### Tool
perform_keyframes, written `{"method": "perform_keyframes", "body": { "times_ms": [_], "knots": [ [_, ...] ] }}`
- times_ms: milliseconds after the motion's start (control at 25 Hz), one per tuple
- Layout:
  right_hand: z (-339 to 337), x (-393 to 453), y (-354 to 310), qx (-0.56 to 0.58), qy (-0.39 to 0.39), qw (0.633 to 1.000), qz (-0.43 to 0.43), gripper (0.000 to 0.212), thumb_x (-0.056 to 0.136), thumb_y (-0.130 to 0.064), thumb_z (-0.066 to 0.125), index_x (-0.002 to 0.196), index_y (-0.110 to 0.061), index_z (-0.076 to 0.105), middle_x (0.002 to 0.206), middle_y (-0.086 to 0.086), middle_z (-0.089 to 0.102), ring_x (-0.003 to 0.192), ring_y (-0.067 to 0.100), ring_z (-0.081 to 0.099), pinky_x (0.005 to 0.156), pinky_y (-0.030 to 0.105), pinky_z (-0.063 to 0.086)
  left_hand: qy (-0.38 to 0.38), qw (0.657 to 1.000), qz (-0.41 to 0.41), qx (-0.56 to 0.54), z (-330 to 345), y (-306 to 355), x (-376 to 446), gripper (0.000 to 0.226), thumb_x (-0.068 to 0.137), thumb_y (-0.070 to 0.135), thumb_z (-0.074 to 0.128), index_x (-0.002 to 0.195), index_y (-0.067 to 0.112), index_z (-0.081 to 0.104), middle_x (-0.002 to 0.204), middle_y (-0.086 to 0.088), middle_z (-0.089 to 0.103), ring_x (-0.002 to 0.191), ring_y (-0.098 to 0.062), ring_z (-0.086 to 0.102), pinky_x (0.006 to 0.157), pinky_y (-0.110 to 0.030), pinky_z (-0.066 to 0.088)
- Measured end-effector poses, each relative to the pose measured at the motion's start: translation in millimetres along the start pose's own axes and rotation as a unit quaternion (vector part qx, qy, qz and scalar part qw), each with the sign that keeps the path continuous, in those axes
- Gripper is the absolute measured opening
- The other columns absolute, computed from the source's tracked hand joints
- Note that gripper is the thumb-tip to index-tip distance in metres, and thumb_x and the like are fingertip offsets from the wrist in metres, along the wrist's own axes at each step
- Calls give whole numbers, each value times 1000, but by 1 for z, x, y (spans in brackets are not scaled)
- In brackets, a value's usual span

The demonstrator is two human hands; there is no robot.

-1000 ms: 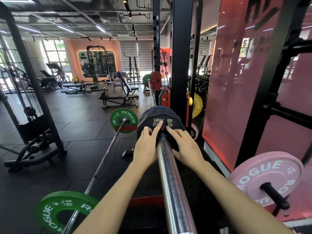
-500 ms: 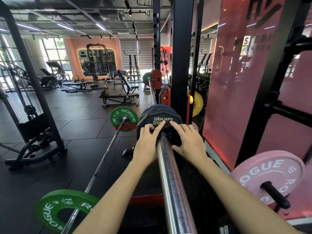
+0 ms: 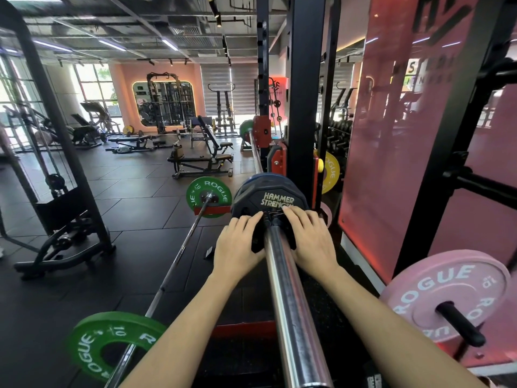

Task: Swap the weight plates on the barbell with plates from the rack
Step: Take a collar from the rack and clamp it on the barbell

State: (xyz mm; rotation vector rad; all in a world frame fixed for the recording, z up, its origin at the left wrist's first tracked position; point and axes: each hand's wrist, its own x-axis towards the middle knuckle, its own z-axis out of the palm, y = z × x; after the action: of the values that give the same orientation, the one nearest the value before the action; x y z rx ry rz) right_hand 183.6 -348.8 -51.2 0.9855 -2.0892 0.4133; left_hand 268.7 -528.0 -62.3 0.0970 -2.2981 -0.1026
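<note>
Head view: saw a chrome barbell sleeve (image 3: 291,303) running away from the camera toward a black rack upright (image 3: 306,88). Found a black "Hammer Strength" plate (image 3: 268,196) loaded on that sleeve, close against the upright. Noted the left hand (image 3: 237,247) laid on the plate's face just left of the sleeve, fingers (image 3: 249,221) together and bent onto a dark collar-like part at the hub; could not tell whether gripping or only pressing. Noted the right hand (image 3: 310,242) mirrored on the right, fingers (image 3: 296,212) side by side across the plate face, touching it. Spotted a pink Rogue plate (image 3: 447,295) hung on a storage peg (image 3: 461,323) at lower right. Spotted a yellow plate (image 3: 330,170) stored behind the upright. Left on the floor: a second bar (image 3: 179,253) carrying two green Rogue plates (image 3: 208,196).
</note>
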Motion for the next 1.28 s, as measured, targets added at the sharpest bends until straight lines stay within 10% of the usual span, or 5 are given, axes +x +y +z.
{"method": "perform_keyframes", "body": {
  "times_ms": [240,520,1080,1280],
  "knots": [
    [4,0,-2,11,22,1000,6,68,89,-57,41,138,-10,45,135,5,53,102,25,53,80,39,42,41,999,30,8,3,-3,1,76,71,40,80,138,16,54,108,4,65,93,-17,55,72,-32,53],
    [4,2,11,-53,66,995,-59,80,63,-36,87,129,-5,54,112,7,65,86,25,58,74,37,42,49,998,36,11,5,-4,5,85,63,35,87,141,30,52,89,9,54,71,-12,52,56,-24,43],
    [9,2,12,-32,104,991,-75,58,63,-13,80,116,2,64,86,6,70,70,19,65,72,35,37,76,997,25,-11,13,-5,3,69,78,57,60,143,34,49,95,12,57,61,-9,53,55,-16,27],
    [5,1,6,-68,77,993,-61,61,69,-18,78,126,-5,59,106,6,69,82,24,61,74,38,42,63,998,9,19,11,1,5,66,77,53,53,138,29,51,93,10,53,69,-11,55,48,-22,34]
  ]
}}
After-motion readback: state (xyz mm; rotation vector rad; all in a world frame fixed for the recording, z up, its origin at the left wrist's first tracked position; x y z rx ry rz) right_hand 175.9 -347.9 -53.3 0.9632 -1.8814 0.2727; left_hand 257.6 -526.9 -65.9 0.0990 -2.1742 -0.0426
